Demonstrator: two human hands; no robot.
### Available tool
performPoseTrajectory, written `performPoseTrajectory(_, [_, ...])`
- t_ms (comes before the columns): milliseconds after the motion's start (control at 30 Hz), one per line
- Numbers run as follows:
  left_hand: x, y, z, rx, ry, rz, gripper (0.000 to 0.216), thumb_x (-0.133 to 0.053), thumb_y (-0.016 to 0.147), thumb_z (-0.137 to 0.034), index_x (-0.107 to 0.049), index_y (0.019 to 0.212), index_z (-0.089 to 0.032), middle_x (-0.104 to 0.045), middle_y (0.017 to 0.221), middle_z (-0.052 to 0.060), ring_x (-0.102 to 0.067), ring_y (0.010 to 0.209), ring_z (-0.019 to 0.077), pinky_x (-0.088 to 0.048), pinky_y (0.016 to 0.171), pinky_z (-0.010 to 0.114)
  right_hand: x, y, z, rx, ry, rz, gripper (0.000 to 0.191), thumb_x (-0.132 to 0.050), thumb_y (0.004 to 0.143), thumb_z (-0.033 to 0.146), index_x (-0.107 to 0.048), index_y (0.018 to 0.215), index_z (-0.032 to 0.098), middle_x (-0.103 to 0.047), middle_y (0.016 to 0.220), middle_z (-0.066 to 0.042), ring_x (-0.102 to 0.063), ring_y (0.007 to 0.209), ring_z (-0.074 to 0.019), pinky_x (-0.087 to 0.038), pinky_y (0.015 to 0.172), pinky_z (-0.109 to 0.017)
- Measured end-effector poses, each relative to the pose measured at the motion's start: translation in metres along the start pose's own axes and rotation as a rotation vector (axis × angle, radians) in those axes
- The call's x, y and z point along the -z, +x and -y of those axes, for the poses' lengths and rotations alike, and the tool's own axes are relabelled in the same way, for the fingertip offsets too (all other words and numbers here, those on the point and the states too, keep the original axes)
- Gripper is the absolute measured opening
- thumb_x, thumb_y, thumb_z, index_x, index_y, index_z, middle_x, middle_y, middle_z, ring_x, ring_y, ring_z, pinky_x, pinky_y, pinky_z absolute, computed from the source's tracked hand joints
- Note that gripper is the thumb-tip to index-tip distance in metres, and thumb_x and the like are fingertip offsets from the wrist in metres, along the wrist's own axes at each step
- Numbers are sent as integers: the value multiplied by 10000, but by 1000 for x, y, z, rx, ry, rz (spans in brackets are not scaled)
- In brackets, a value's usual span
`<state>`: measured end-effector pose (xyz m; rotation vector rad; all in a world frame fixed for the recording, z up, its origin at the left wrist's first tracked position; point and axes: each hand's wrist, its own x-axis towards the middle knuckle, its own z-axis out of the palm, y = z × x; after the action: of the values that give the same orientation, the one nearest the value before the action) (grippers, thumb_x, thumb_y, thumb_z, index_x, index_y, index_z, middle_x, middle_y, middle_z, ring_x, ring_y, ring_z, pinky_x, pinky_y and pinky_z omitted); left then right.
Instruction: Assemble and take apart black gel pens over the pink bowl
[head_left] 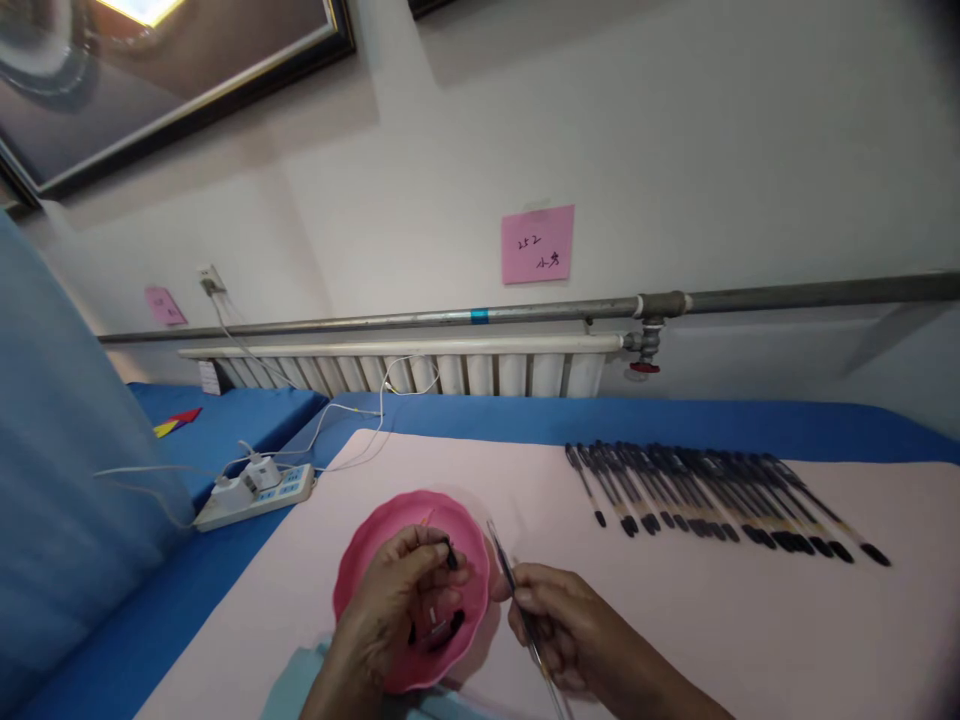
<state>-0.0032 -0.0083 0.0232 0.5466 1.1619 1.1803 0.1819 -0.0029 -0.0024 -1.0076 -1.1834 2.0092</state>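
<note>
Over a pink scalloped bowl [346, 560], my left hand [390, 590] pinches a small black part [451, 554] that looks like a pen cap. My right hand [574, 625] is closed around a slim pen [504, 560] with a see-through barrel, tilted with its upper end pointing away from me. The pen and the small black part are apart. Inside the bowl lie a few more dark pieces [446, 632], partly hidden by my left hand.
To the right, several black pens [675, 490] lie in a slanted row on the pink sheet [540, 470]. A power strip [259, 497] with plugs and white cables sits at the left on the blue cover [480, 410]. A radiator [480, 372] and pipe run along the wall.
</note>
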Motion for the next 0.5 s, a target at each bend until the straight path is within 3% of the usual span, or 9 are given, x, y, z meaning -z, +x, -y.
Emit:
performPoseTrajectory(133, [-2, -1, 3, 15, -39, 42, 214, -690, 640, -151, -566, 814, -139, -656, 640, 65, -617, 537, 155, -475, 459, 215, -4, -2, 4, 18, -38, -7, 195, -473, 687, 323, -549, 781, 170, -514, 555, 49, -297, 334, -23, -113, 341, -177])
performPoseTrajectory(333, [-2, 2, 9, 5, -90, 114, 193, -648, 679, -146, -585, 861, -130, -623, 655, 44, -589, 556, 136, -456, 455, 212, -6, -3, 4, 36, -86, 20, 168, -460, 694, 314, -530, 713, 163, -506, 566, 40, -308, 354, -27, -141, 348, -178])
performPoseTrajectory(500, [-6, 1, 11, 20, -90, 137, 235, -705, 658, -207, -603, 856, -133, -525, 584, -32, -408, 394, 46, -243, 320, 145, -4, -2, 7, 14, -105, 46, 229, -464, 684, 314, -564, 808, 150, -538, 598, 26, -362, 367, -40, -167, 346, -183])
